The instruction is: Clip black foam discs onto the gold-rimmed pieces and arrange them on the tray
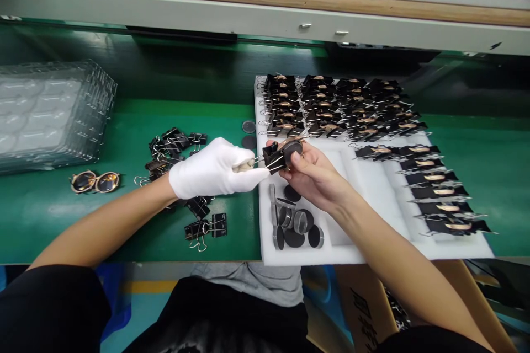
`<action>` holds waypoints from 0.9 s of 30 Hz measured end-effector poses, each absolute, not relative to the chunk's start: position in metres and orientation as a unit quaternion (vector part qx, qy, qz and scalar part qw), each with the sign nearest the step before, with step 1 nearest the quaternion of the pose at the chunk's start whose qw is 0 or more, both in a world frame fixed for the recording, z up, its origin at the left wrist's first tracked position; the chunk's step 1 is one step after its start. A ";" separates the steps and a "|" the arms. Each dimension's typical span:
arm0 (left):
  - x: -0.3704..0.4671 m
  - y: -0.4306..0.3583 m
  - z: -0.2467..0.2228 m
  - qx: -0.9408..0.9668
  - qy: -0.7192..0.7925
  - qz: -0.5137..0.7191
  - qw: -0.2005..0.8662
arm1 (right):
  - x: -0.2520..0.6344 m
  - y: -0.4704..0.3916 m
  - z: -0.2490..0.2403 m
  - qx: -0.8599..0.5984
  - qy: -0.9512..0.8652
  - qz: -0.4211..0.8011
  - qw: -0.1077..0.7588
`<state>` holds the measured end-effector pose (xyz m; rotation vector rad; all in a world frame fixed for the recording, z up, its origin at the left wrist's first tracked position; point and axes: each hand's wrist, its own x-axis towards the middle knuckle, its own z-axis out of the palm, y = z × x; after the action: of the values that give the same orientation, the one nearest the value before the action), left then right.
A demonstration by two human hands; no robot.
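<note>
My left hand [219,168], in a white glove, pinches the wire handles of a black binder clip [274,159]. My bare right hand [317,174] holds a round dark lens piece [292,149] with some gold-coloured frame showing behind it. The clip meets this piece between my hands, above the left part of a white foam tray [360,256]. Below my right hand, loose dark and clear discs [295,236] lie in the tray. Rows of clipped gold-coloured pieces [325,105] fill its back, and more stand along its right side.
Loose binder clips [199,207] lie on the green table [144,242], partly behind my left hand. Farther left are round sunglasses [95,182] and stacked clear plastic trays [49,116]. Two discs [248,133] sit beside the foam tray. A pale rail [186,14] crosses the back.
</note>
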<state>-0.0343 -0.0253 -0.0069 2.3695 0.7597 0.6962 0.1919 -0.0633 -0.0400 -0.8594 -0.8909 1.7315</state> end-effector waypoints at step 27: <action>-0.085 0.015 0.019 0.813 0.539 -0.212 0.059 | 0.191 -0.063 -0.036 -0.419 -0.299 0.679 0.523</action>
<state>-0.0848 0.0151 0.0189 2.4627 1.6325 -0.6434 0.1910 -0.0627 -0.0362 -1.0028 -0.7161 1.6268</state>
